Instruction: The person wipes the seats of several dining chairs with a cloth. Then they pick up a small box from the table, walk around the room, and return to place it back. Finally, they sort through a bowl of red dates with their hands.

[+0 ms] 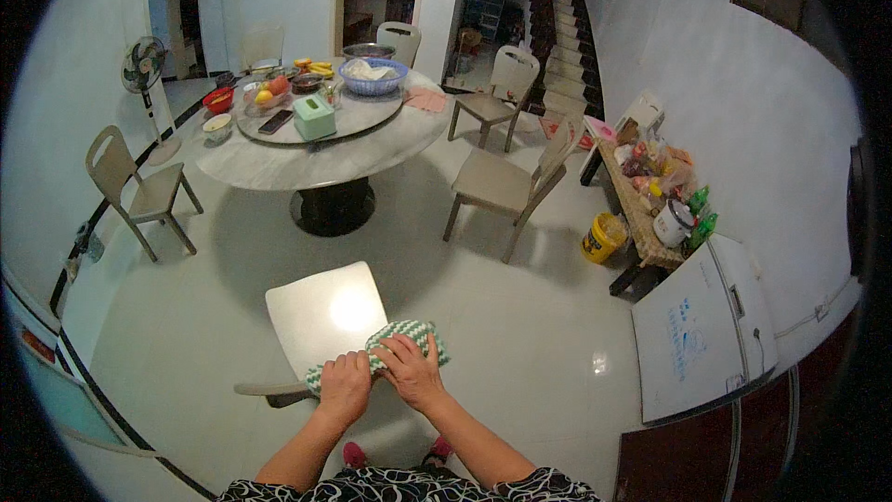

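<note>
A green-and-white patterned cloth (403, 329) is bunched over the top of a chair's backrest, close in front of me. My left hand (346, 385) grips the cloth, its fingers curled over the rail. Beside it, my right hand (412, 371) presses on the wider part of the cloth, fingers bent and spread a little. The pale chair seat (324, 314) lies just beyond my hands and reflects a bright light. Part of the backrest is hidden by the cloth and my hands.
Ahead stands a round marble-topped table (293, 171) bearing bowls, fruit and a tissue box. Chairs (498, 181) surround it. To the right are a yellow bucket (603, 240), a loaded side table (627, 213) and a white chest freezer (690, 341). A fan (144, 70) stands at left.
</note>
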Motion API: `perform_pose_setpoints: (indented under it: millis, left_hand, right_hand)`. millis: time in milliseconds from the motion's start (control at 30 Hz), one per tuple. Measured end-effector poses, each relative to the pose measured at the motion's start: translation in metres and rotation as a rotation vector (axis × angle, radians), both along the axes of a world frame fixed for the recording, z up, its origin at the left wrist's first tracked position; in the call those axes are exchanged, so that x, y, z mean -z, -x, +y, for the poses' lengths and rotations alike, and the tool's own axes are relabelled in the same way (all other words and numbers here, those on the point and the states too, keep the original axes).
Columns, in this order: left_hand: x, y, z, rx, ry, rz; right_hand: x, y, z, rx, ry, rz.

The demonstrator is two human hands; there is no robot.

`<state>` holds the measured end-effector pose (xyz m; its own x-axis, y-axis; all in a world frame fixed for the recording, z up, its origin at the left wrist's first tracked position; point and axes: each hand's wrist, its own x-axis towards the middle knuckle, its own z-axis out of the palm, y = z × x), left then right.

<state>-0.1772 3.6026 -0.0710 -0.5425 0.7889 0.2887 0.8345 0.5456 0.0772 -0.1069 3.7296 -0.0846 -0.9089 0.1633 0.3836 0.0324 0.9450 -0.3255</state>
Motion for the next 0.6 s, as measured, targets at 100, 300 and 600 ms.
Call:
perform_pose_setpoints:
  millis: [100,300,600]
  left_hand:
    - [0.001,-0.006,0.031,-0.049,0.002,-0.031]
    - [0.014,-0.014,0.067,-0.162,-0.015,0.071]
    - [0.013,-0.023,0.099,-0.277,0.054,0.173]
  right_hand:
    - [0.007,-0.002,0.031,-0.049,0.105,-0.02]
    - [0.031,0.002,0.076,-0.252,0.336,0.042]
    - [0.046,0.007,0.101,-0.331,0.402,0.022]
